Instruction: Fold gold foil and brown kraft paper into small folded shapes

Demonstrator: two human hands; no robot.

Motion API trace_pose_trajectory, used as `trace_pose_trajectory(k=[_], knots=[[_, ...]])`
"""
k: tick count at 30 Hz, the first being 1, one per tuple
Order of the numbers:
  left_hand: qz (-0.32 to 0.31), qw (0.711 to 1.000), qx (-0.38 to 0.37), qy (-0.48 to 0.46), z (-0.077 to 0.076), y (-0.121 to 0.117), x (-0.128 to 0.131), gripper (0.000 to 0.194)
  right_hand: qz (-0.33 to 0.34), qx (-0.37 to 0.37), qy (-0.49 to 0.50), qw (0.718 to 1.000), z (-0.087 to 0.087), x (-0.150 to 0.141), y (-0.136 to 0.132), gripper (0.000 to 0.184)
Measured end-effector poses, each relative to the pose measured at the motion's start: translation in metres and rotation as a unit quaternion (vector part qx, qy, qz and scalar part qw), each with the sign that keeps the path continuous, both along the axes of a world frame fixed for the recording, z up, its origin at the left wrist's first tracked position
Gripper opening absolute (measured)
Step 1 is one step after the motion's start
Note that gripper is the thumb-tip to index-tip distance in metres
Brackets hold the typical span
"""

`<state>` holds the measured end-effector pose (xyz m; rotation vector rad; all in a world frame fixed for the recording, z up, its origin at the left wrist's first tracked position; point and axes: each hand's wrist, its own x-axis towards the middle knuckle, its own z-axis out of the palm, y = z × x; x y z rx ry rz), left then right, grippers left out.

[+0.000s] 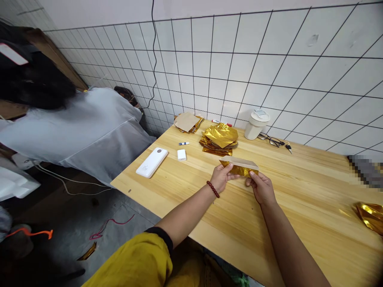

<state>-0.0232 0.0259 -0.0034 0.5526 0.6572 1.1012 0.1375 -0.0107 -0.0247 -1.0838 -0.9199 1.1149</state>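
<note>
Between my two hands, just above the wooden table (185,195), is a sheet of gold foil paper (239,169) folded lengthwise, its pale backing showing along the top. My left hand (223,177), with a dark red bead bracelet at the wrist, pinches the sheet's left end, thumb on the near side. My right hand (261,185) grips the right end between thumb and fingers. Beyond the hands lies a loose stack of gold foil sheets (220,137). Farther left is a smaller pile of sheets with a brown paper face (187,121) on top.
A white power bank (152,162), a small white charger (181,155) and a small blue-and-white item (183,143) lie on the left. Along the wall are a red marker (222,123), lidded cup (256,124), glasses (271,139) and key (288,147). A person (80,123) sits left.
</note>
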Motion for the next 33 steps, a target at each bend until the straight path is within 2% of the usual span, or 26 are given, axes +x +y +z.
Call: trace_pose_trajectory(k=[2, 4, 7, 9, 12, 17, 22, 25, 30, 33], knots=[[0.029, 0.999, -0.016, 0.0, 0.0, 0.005, -0.003, 0.044, -0.006, 0.012, 0.034, 0.999, 0.0, 0.003, 0.002, 0.022], [0.051, 0.998, -0.032, -0.001, 0.001, 0.008, -0.006, 0.04, -0.007, 0.035, 0.04, 0.999, 0.001, 0.006, 0.002, 0.031], [0.054, 0.998, -0.044, 0.009, 0.0, 0.011, -0.007, 0.038, 0.003, 0.076, -0.019, 0.997, 0.001, 0.006, 0.001, 0.054], [0.053, 0.997, -0.042, 0.024, -0.001, 0.011, -0.007, 0.037, 0.012, 0.094, -0.055, 0.994, 0.002, 0.004, 0.0, 0.059], [0.058, 0.997, -0.035, 0.041, -0.002, 0.011, -0.005, 0.036, 0.028, 0.107, -0.063, 0.992, 0.003, -0.001, -0.002, 0.05], [0.057, 0.997, -0.02, 0.051, -0.002, 0.011, -0.003, 0.038, 0.043, 0.137, -0.08, 0.986, 0.001, -0.001, 0.0, 0.011], [0.034, 0.999, 0.0, 0.04, 0.0, 0.008, -0.005, 0.048, 0.018, 0.119, -0.089, 0.989, -0.006, -0.001, 0.002, 0.005], [0.011, 0.999, 0.01, 0.038, 0.0, 0.007, -0.004, 0.054, 0.017, 0.105, -0.069, 0.992, -0.007, 0.001, 0.001, 0.015], [0.025, 0.999, 0.003, 0.032, -0.004, 0.007, -0.002, 0.056, 0.016, 0.067, 0.036, 0.997, 0.001, 0.003, -0.001, 0.052], [0.023, 0.999, 0.003, 0.042, -0.004, 0.007, -0.002, 0.056, 0.0, 0.038, 0.057, 0.998, 0.003, 0.001, 0.0, 0.052]])
